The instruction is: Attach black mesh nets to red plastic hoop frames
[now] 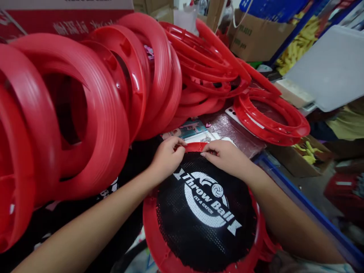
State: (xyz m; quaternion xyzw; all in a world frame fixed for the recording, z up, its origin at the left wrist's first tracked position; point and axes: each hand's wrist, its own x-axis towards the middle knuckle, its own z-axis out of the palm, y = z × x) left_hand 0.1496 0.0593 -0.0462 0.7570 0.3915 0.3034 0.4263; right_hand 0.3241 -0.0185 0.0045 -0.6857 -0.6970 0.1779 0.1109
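A round black mesh net (204,242) with white "Throw Ball" lettering lies across a red plastic ring (153,235) in front of me. My left hand (170,155) is closed in a pinch on the net's edge, at the far left of the ring's rim. My right hand (227,156) pinches the same edge a little further right, its thumb and forefinger touching. A short stretch of red rim shows between the two hands. Whatever lies between the fingertips is too small to make out.
A long row of red rings (108,113) stands at the left. More rings (204,57) are heaped behind, and a few (273,117) lie at the right. A blue edge (307,212) runs along the right side. Cardboard boxes (258,38) stand at the back.
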